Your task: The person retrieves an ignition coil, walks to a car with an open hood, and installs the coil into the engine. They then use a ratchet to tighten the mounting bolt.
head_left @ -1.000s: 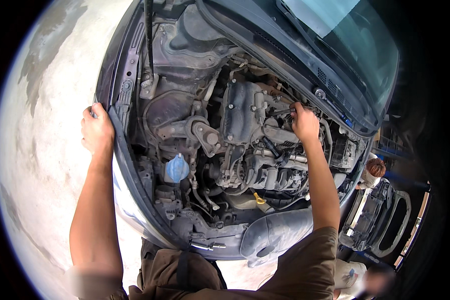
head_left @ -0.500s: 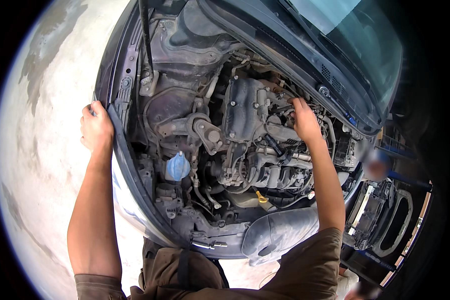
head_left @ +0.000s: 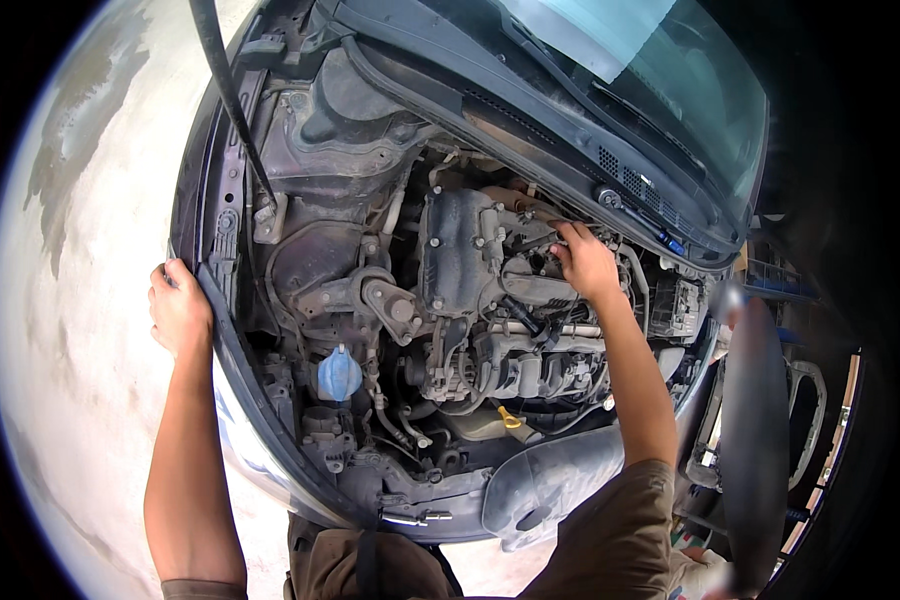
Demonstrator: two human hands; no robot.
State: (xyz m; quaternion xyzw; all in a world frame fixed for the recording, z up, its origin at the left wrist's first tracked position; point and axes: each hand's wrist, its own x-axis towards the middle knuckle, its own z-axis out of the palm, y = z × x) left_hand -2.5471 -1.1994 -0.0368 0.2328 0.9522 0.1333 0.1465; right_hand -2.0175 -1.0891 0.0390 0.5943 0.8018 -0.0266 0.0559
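Observation:
An open engine bay fills the middle of the view. My left hand [head_left: 182, 312] has its fingers curled over the outer edge of the fender [head_left: 232, 345] at the left. At the top of the dusty engine, my right hand [head_left: 585, 262] reaches in beside the dark cover [head_left: 457, 250], thumb and fingers bent together. What lies between those fingertips is too small to make out. Nearer to me, a black cylindrical part [head_left: 523, 316] lies over the engine, left of my right forearm.
A ratchet [head_left: 610, 198] with a blue-ended handle lies below the windscreen. The prop rod [head_left: 232, 100] rises at the left. A blue reservoir cap [head_left: 340, 374], a yellow dipstick handle [head_left: 510, 418] and a black plastic housing [head_left: 545, 485] sit nearer. A dark blurred shape [head_left: 755, 440] stands at the right.
The whole view has shifted, so the engine bay sits lower and further left. My hands stay at nearly the same places on the car. A dark blurred shape has come in at the right.

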